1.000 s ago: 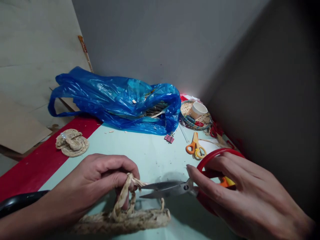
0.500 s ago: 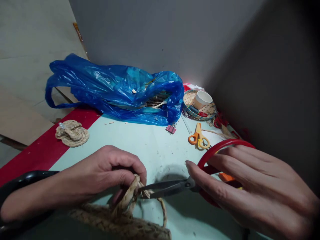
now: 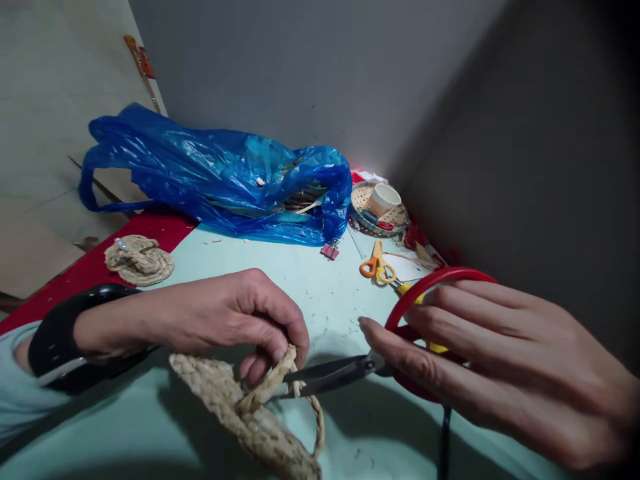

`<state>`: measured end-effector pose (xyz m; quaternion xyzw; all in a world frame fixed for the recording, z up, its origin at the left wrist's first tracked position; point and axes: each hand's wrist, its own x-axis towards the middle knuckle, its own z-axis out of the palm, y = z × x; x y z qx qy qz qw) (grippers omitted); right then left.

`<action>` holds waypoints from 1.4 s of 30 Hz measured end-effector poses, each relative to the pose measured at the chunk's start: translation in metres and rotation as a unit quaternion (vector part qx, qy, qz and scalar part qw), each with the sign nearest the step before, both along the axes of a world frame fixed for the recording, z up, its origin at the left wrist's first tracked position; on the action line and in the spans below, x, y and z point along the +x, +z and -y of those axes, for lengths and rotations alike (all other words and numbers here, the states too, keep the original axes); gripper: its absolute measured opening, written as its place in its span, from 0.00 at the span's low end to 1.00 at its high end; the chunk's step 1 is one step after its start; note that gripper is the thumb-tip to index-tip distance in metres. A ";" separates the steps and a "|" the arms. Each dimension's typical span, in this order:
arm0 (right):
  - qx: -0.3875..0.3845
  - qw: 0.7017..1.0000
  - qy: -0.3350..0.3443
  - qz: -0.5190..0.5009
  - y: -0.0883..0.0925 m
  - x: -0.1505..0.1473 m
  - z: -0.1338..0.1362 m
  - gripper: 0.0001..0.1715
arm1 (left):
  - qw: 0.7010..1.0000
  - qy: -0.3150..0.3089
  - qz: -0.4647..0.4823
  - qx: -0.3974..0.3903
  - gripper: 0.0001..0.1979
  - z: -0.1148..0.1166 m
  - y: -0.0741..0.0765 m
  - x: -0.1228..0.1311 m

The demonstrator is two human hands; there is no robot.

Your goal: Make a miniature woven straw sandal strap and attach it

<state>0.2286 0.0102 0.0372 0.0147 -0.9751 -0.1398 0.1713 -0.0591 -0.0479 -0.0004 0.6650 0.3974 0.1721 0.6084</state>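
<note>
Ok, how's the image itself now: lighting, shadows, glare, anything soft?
Head view: dim light, the wall going near black at right; head view: glare streaks on the blue plastic bag; head view: dark shadow on the table below the red-handled scissors; head view: the braided straw piece slightly soft near the bottom edge.

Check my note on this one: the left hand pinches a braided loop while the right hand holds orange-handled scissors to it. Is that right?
Not quite: the handle colour is wrong. The head view shows the right hand holding red-handled scissors to the braided loop, which the left hand pinches, as you say.
</note>
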 end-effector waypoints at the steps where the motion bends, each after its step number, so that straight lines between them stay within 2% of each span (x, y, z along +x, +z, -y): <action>1: 0.014 1.000 -0.007 0.002 0.002 0.001 0.004 0.18 | 1.000 -0.008 -0.004 -0.003 0.07 0.000 0.002 0.002; 9: 0.094 0.995 -0.004 0.021 0.020 -0.001 0.029 0.18 | 0.997 -0.069 -0.029 -0.006 0.07 0.005 0.013 0.008; 16: 0.109 0.993 -0.001 0.037 0.031 -0.008 0.036 0.21 | 0.998 -0.066 -0.021 0.008 0.06 0.007 0.015 0.009; 24: 0.083 0.995 -0.025 0.047 0.034 -0.008 0.043 0.22 | 0.996 -0.075 -0.032 0.017 0.07 0.010 0.016 0.008; 30: 0.096 0.993 0.005 0.064 0.038 -0.014 0.042 0.15 | 0.994 -0.098 -0.031 0.028 0.07 0.012 0.015 0.011; 37: 0.135 0.991 -0.015 0.002 0.030 -0.007 0.050 0.12 | 0.997 -0.079 -0.020 0.016 0.06 0.010 0.013 0.010; 42: 0.133 0.991 -0.023 0.002 0.029 -0.006 0.052 0.14 | 0.997 -0.078 -0.022 0.000 0.06 0.010 0.014 0.009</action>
